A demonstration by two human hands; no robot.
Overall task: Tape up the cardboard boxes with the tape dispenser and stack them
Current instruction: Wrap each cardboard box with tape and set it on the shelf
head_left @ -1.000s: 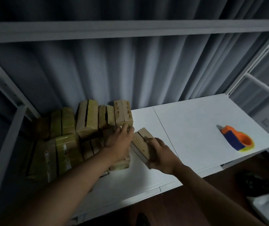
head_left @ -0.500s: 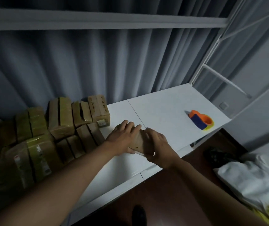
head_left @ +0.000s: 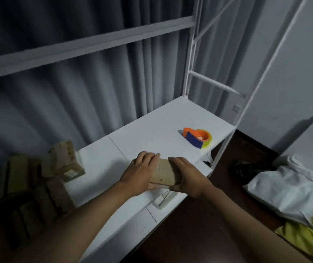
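Both hands grasp one small cardboard box (head_left: 164, 172) over the white bench's (head_left: 152, 133) front edge: left hand (head_left: 140, 172) clasping its left side, right hand (head_left: 187, 177) its right. The tape dispenser (head_left: 197, 138) sits well apart, far right.

Orange-blue tape dispenser (head_left: 197, 138), seemingly tan box (head_left: 164, 173)

Single head view, worn on person's head, wide-angle, looks forward and down over both forearms. Hands (head_left: 142, 172) and box (head_left: 163, 172) sit close, low centre. White table (head_left: 152, 133) runs left-near to right-far; dispenser (head_left: 197, 137) further out right. Curtain (head_left: 76, 92) fills far background, floor (head_left: 199, 224) bottom right. Strong edge distortion; left side dim. No second view for overlap.
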